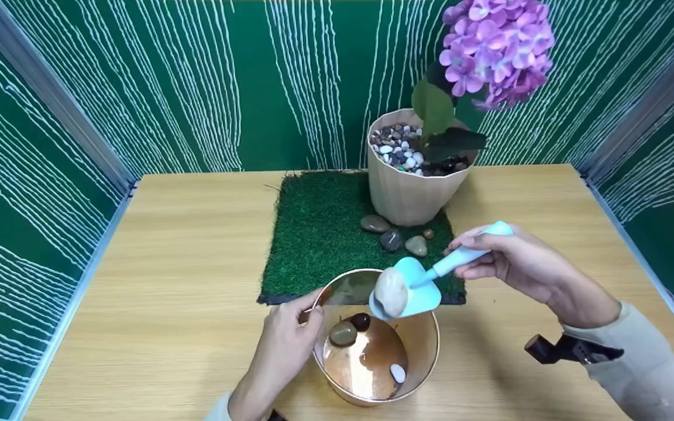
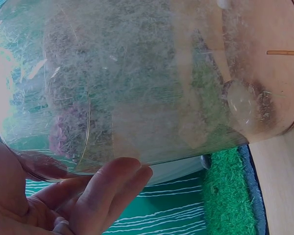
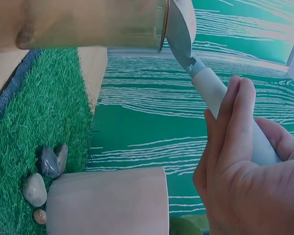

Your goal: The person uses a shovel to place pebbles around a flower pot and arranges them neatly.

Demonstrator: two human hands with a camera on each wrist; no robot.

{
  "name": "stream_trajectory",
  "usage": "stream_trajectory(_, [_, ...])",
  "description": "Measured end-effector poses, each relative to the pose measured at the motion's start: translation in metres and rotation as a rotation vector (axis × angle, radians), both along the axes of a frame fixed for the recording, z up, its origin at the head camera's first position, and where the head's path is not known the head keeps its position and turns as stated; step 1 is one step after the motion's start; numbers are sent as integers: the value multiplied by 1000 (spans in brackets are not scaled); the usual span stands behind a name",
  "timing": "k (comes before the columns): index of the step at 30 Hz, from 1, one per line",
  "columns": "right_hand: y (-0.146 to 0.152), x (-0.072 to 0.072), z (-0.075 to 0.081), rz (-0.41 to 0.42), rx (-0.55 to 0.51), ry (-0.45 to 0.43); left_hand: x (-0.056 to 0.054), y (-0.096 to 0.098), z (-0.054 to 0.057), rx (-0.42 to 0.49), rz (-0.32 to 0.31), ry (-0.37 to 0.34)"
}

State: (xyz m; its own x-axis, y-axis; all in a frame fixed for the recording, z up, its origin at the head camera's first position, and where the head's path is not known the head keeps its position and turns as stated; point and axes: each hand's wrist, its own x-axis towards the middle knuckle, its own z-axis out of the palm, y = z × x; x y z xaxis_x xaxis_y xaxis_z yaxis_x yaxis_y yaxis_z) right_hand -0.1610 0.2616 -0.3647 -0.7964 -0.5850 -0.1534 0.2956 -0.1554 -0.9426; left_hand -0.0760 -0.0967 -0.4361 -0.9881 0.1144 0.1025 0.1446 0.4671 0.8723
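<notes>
My right hand (image 1: 524, 263) grips the handle of a light blue toy shovel (image 1: 460, 257), also seen in the right wrist view. On the shovel's blade lies a large whitish stone (image 1: 391, 292), held over the rim of a clear amber bucket (image 1: 425, 351). My left hand (image 1: 290, 336) pinches that bucket's left rim between thumb and fingers; in the left wrist view the fingers (image 2: 108, 191) lie against its wall. Inside the bucket, a grey-brown stone (image 1: 343, 334) and a dark stone (image 1: 361, 321) sit at the back, with a small white stone (image 1: 398, 373) at the right.
Behind the bucket, a green turf mat (image 1: 319, 234) covers part of the wooden table (image 1: 167, 280). A beige pot (image 1: 407, 199) of pebbles and a purple flower (image 1: 498, 52) stands on the mat's back right. Several stones, one of them grey (image 1: 391, 240), lie before it.
</notes>
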Motion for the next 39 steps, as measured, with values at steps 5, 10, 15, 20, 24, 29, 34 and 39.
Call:
stream_trajectory(5, [6, -7, 0, -30, -39, -7, -1, 0, 0, 4, -11, 7])
stream_trajectory(10, [9, -16, 0, -74, -59, 0, -2, 0, 0, -2, -13, 9])
stream_trajectory(15, [10, -23, 1, -133, -57, 0, -3, 0, 1, -2, -12, 10])
stream_trajectory(20, [9, -29, 0, -235, -42, -61, -3, 0, 1, 3, -15, 10])
stream_trajectory(24, [5, -33, -4, -315, -31, -115, -2, 0, 0, 4, -14, 10])
stream_trajectory(29, [-4, -40, -13, -372, -38, -156, -2, -1, 0, 3, -8, 9])
stream_trajectory(34, [-15, -46, -27, -431, -70, -205, -1, -1, 0, 5, -11, 12])
stream_trajectory(39, [-24, -50, -42, -493, -96, -227, -1, -1, 0, 6, -16, 11])
